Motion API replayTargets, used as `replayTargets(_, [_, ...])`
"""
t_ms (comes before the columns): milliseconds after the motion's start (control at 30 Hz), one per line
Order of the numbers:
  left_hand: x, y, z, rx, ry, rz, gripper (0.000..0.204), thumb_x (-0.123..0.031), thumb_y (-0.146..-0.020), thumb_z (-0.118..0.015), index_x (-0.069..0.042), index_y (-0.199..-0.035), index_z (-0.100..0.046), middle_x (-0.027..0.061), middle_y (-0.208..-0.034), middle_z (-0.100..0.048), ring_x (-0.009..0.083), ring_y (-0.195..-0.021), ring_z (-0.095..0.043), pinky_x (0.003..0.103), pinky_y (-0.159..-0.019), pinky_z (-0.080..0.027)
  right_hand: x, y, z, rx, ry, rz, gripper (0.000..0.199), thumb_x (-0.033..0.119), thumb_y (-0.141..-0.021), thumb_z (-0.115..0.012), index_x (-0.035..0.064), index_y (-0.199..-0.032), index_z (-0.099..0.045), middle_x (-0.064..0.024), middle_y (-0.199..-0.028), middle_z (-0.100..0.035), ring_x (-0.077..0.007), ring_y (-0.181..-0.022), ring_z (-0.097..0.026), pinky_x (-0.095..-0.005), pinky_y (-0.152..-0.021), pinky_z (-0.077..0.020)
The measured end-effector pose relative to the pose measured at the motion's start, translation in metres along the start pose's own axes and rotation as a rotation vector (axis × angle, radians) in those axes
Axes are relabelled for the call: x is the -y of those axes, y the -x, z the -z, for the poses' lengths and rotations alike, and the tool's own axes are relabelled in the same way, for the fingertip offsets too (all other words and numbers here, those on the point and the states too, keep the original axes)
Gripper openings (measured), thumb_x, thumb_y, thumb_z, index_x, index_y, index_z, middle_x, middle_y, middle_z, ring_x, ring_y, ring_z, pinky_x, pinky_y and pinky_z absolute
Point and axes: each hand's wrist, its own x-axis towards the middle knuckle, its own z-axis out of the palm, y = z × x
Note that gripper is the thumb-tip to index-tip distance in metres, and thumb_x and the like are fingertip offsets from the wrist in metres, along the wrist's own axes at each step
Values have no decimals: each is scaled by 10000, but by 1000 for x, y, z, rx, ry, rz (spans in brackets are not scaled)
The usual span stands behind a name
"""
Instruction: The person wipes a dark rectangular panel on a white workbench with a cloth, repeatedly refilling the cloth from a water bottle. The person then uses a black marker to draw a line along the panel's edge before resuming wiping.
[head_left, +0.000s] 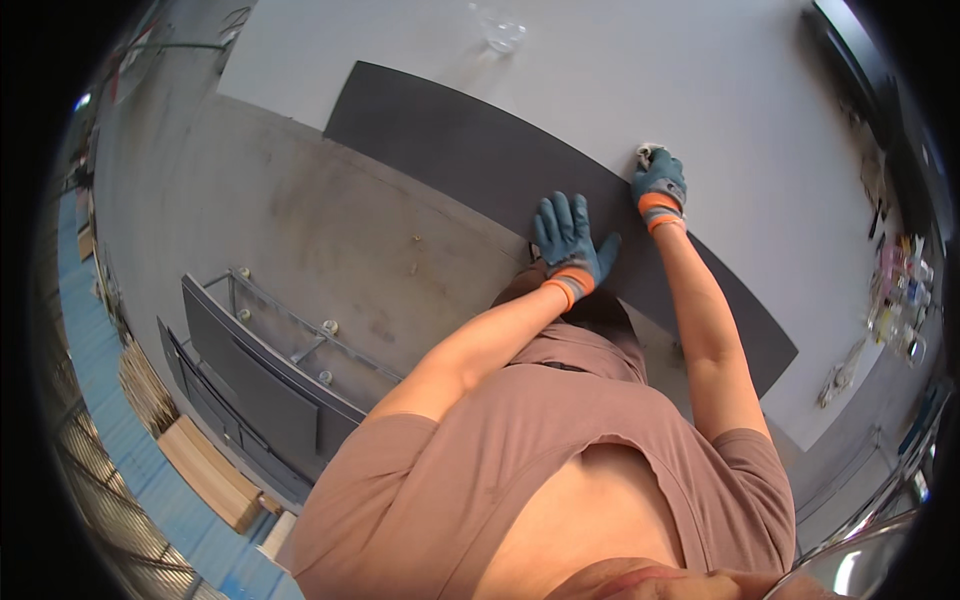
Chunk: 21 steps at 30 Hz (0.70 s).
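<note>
A long dark grey panel (460,140) lies on a light grey worktable (760,160), its near side along the table's front edge. My left hand (572,240), in a blue-grey glove with an orange cuff, rests flat on the panel near that edge with its fingers stretched out. At the panel's far edge, my right hand (660,182), gloved the same way, is closed on a crumpled white cloth (648,154). Part of the cloth sticks out past the fingers; the rest is hidden under the glove.
Clear plastic (505,38) lies at the table's far side. Small bottles and tools (905,290) crowd its right end. To my left, a metal frame cart on casters (290,325) stands on the floor beside more dark panels (250,370). Cardboard (205,475) lies behind them.
</note>
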Motion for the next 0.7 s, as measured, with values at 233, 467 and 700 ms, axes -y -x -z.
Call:
replayTargets(233, [98, -65, 73, -225, 206, 117, 731, -331, -848, -818, -39, -1449, -520, 315, -1627, -304, 509, -1467, -357, 554, -1167, -366, 94, -13, -27, 122, -30, 161, 297, 251, -911, -672, 148, -1190, -683, -217, -1196, -669, -446, -1088, -668, -525, -946, -550])
replayTargets(467, [301, -132, 107, -155, -41, 358, 1009, -532, -874, -771, -48, -1609, -278, 333, -1585, -356, 518, -1448, -373, 541, -1191, -339, 212, -21, -67, 112, -25, 259, 271, 249, -917, -651, 130, -1158, -690, -223, -1170, -678, -446, -1085, -661, -518, -940, -545])
replayTargets(700, [332, -132, 127, 121, 153, 193, 1089, -561, -872, -760, 22, -1610, -214, 353, -1446, -476, 490, -1263, -546, 495, -1078, -468, 433, -59, -148, 105, -139, 331, 252, 301, -934, -648, 121, -1073, -757, -240, -1137, -710, -447, -1070, -668, -525, -948, -541])
